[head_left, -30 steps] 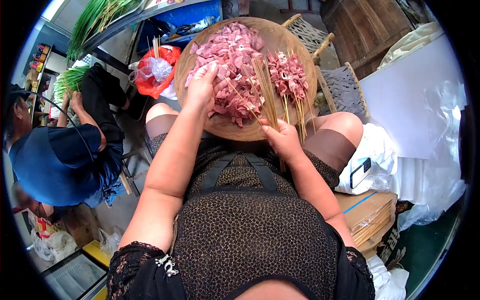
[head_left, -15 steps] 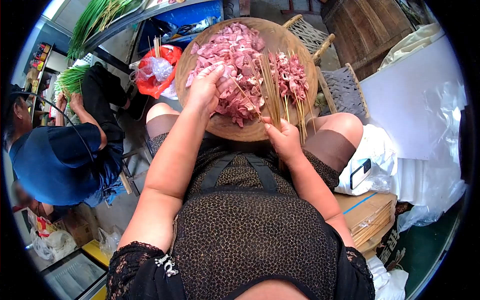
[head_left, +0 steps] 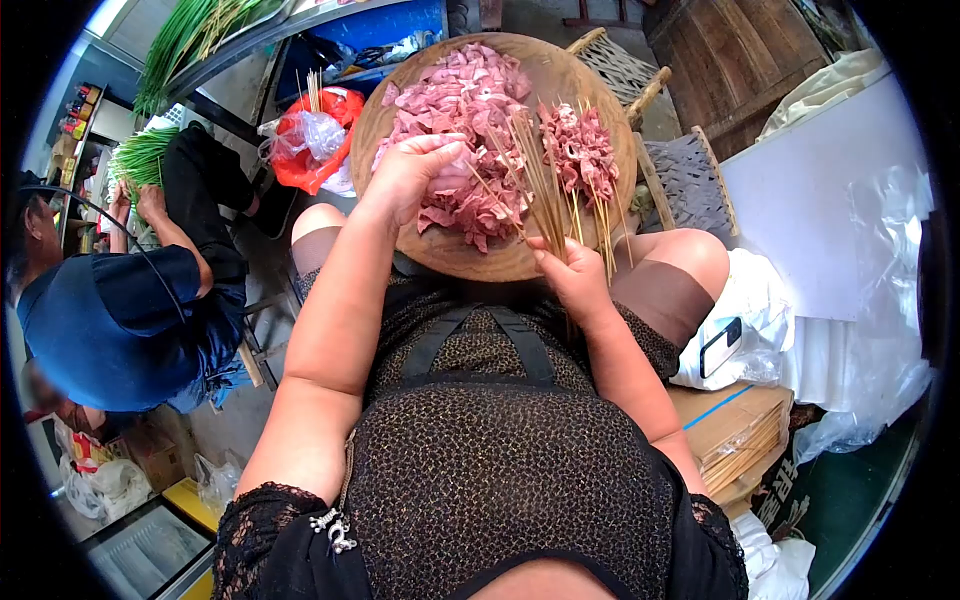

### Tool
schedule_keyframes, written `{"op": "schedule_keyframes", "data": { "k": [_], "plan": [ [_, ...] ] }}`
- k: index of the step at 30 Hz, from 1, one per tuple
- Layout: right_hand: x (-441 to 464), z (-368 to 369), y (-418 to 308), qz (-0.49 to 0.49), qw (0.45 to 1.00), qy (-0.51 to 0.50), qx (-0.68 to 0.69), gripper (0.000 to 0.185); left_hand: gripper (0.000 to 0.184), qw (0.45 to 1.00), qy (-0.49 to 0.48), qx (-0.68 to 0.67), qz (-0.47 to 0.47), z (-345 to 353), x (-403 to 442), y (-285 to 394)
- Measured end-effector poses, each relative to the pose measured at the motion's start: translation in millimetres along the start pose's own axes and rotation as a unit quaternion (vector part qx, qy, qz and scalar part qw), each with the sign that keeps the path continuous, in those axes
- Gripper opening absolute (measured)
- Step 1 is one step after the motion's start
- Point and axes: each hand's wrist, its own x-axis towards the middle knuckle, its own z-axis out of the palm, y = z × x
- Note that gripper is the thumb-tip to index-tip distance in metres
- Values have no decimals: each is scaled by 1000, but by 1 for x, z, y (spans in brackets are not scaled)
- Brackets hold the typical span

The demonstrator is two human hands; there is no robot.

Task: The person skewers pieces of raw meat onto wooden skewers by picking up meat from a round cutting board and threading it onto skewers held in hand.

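A round wooden board (head_left: 592, 68) in front of my knees carries a large heap of raw sliced meat (head_left: 470, 85). My left hand (head_left: 408, 178) is at the heap's near left side, its fingers closed on a pale pink piece of meat (head_left: 452, 172). In my right hand (head_left: 574, 278), at the board's near edge, is a bundle of thin bamboo skewers (head_left: 545, 200). One skewer leans out of the bundle toward my left hand; I cannot tell whether its tip is in the meat. Beside the bundle, on the right, lie several threaded meat skewers (head_left: 580, 150).
At the left a person in a dark blue top (head_left: 110, 310) handles green stalks (head_left: 145, 155). A red plastic bag (head_left: 335, 120) stands left of the board. Woven stools (head_left: 688, 180) are at the right, and a phone (head_left: 721, 347) lies on white plastic beside my right knee.
My left hand has shifted slightly left and toward me, and its wrist has turned. The skewers in my right hand have tilted a little to the left.
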Motion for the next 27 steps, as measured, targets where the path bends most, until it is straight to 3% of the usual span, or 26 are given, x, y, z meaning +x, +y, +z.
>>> {"op": "schedule_keyframes", "data": {
  "k": [7, 17, 20, 21, 23, 25, 26, 27],
  "plan": [
    [-1, 1, -3, 7, 1000, 2, 11, 19, 28, 999, -2, 14, -38, 9, -10, 6],
    [1, 1, 0, 26, 998, 13, 57, 20, 33, 995, -82, -2, -57, 36, -14, -27],
    [5, 2, 3, 26, 995, 22, 99, 20, 34, 988, -95, 87, -86, 57, -26, -32],
    [5, 2, 4, 14, 992, 32, 124, 20, 34, 988, -138, -1, -66, 54, -17, -60],
    [4, 0, 2, 28, 990, 35, 130, 21, 35, 989, -133, -21, -59, 61, -22, -64],
    [4, -2, 2, 41, 989, 40, 137, 21, 32, 981, -143, 117, -60, 53, -19, -45],
    [5, -2, 3, 29, 988, 44, 144, 21, 27, 978, -95, 186, -2, 51, -16, -34],
    [5, -3, 4, 16, 987, 48, 151, 21, 22, 949, -52, 286, 123, 36, -2, -34]
  ]
}}
